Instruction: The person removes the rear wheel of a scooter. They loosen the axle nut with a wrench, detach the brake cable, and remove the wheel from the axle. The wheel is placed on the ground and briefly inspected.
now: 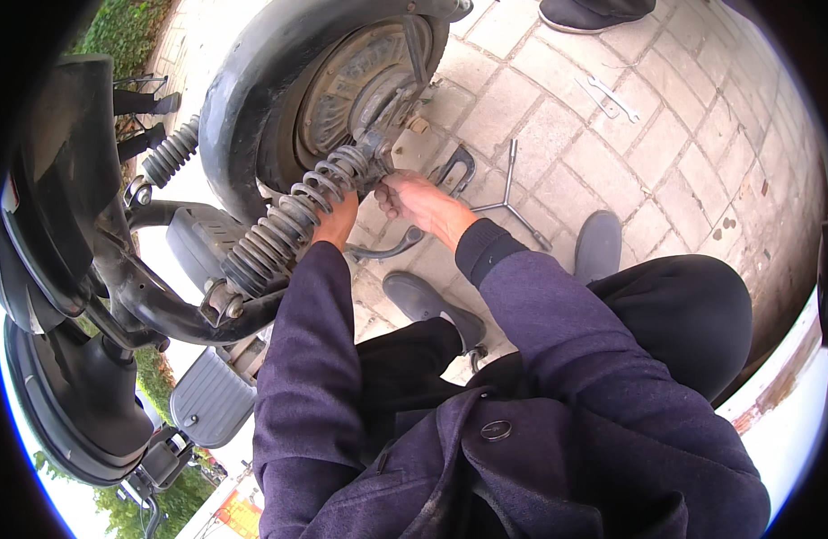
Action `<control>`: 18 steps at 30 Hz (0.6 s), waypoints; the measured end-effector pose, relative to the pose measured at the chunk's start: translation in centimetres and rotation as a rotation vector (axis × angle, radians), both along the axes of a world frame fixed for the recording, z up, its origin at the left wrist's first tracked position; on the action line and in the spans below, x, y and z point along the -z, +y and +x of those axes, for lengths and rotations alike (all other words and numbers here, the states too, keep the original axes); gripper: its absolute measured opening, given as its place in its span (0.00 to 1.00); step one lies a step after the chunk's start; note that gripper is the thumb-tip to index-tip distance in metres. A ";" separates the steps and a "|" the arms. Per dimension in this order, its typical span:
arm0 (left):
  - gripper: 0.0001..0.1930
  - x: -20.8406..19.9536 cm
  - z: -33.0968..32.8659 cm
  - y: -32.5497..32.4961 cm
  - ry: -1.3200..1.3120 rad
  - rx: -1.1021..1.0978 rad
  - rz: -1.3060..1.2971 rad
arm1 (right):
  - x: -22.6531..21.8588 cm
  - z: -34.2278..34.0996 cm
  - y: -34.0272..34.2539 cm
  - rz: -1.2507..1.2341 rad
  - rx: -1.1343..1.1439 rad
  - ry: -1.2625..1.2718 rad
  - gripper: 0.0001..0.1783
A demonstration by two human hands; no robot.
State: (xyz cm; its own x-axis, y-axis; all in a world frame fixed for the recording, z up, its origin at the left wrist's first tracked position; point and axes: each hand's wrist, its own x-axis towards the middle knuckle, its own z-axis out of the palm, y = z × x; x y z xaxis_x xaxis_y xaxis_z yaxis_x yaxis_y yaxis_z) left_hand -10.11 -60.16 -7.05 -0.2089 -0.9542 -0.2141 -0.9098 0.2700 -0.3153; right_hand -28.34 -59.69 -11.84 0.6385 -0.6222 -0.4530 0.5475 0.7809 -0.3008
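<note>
A dusty coil-spring shock absorber (293,211) slants beside the rear wheel (356,94) of a black scooter. My left hand (339,220) is against the upper part of the spring in this view, its fingers hidden behind the coils. Close to the mount at the wheel's hub (375,148), my right hand (418,201) has its fingers curled inward. Whatever those fingers pinch is too small or covered to make out. On the paving just right of that hand lie a black C-shaped tool (457,171) and a three-armed socket wrench (509,201).
Two spanners (614,99) lie farther off on the brick paving (558,135). Another person's dark shoe (589,13) stands at the top. My grey shoes (436,305) are below my hands. A second spring (172,154) and the black fender (230,117) are at left.
</note>
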 end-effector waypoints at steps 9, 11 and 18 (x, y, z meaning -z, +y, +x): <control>0.16 -0.3 -0.7 -0.3 0.143 -0.229 0.049 | -0.6 0.1 -0.1 -0.081 -0.003 0.218 0.07; 0.17 -0.1 -0.4 -0.3 0.178 -0.259 0.046 | -0.4 -0.2 -0.1 0.047 -0.032 0.023 0.07; 0.16 0.8 0.1 0.0 0.126 -0.200 -0.016 | 0.1 1.1 -0.2 -0.229 0.054 0.347 0.08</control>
